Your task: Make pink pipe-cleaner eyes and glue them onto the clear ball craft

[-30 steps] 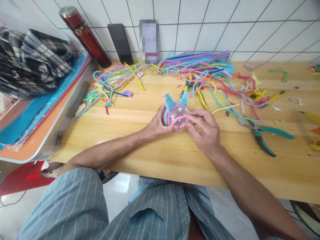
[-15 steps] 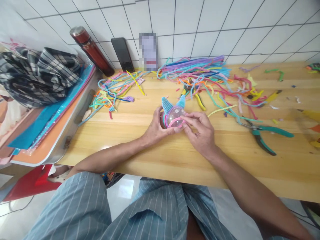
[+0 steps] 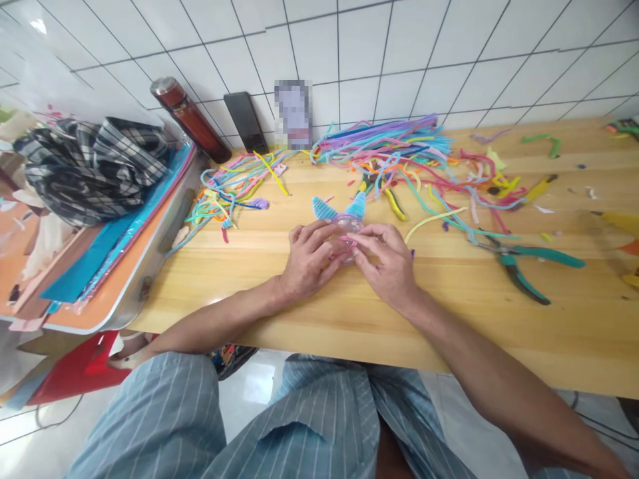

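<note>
Between my hands, just above the table, is a clear round ball (image 3: 351,225) with a purple pipe cleaner along its rim. Two light blue ears (image 3: 356,205), wound from pipe cleaner, stick up from its far side. My left hand (image 3: 308,261) is curled over the ball's left side, its fingers covering much of it. With thumb and forefinger, my right hand (image 3: 388,263) pinches a pink pipe cleaner (image 3: 345,238) that lies across the front of the ball. The fingers of both hands hide the ball's lower part.
Pliers with teal handles (image 3: 546,257) lie on the right, and yellow-black pliers (image 3: 396,204) behind the ball. Loose pipe cleaners (image 3: 384,141) spread along the back. A red flask (image 3: 192,123) and two phones (image 3: 245,123) lean on the wall. A loaded orange tray (image 3: 120,283) stands left.
My left hand has gone from cupping the ball's side to curling over its top and front. The ears now lean further apart and the ball sits slightly lower. My right hand still pinches the pink pipe cleaner.
</note>
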`<control>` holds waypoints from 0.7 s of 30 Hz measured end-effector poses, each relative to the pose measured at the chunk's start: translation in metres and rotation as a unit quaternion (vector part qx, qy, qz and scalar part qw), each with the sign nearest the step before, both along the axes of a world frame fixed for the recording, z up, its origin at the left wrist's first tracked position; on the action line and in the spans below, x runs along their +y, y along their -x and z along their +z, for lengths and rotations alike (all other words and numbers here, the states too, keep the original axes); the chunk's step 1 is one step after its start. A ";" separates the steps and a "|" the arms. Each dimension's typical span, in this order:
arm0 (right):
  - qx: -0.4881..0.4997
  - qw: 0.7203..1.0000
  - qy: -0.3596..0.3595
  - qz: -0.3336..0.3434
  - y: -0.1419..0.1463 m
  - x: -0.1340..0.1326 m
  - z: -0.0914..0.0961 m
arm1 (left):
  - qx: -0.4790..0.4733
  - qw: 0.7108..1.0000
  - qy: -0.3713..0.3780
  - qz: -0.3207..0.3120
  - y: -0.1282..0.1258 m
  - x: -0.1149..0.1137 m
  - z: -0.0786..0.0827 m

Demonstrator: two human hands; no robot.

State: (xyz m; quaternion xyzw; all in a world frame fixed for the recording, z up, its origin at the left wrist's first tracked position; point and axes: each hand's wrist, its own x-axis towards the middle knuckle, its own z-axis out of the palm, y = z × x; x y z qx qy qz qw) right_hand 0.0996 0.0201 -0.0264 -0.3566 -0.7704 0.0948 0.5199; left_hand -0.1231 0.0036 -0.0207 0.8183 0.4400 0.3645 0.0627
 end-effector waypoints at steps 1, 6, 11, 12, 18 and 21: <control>0.003 1.000 0.001 0.009 0.000 0.000 0.000 | -0.002 1.000 0.004 0.005 0.001 0.000 0.000; 0.050 0.998 0.040 0.025 -0.002 -0.001 0.001 | -0.014 1.000 -0.015 0.001 0.006 0.003 -0.001; 0.090 0.992 0.086 -0.012 -0.004 0.001 0.000 | -0.013 1.000 -0.008 0.013 0.008 0.004 -0.001; 0.091 0.992 0.084 -0.007 -0.004 0.001 -0.001 | -0.011 1.000 -0.007 0.018 0.008 0.004 -0.001; 0.064 0.996 0.056 0.025 -0.001 0.001 -0.006 | 0.026 0.996 -0.083 0.013 0.007 0.003 0.001; 0.061 0.996 0.059 0.028 -0.001 0.000 -0.005 | 0.045 0.992 -0.120 0.022 0.006 0.002 0.002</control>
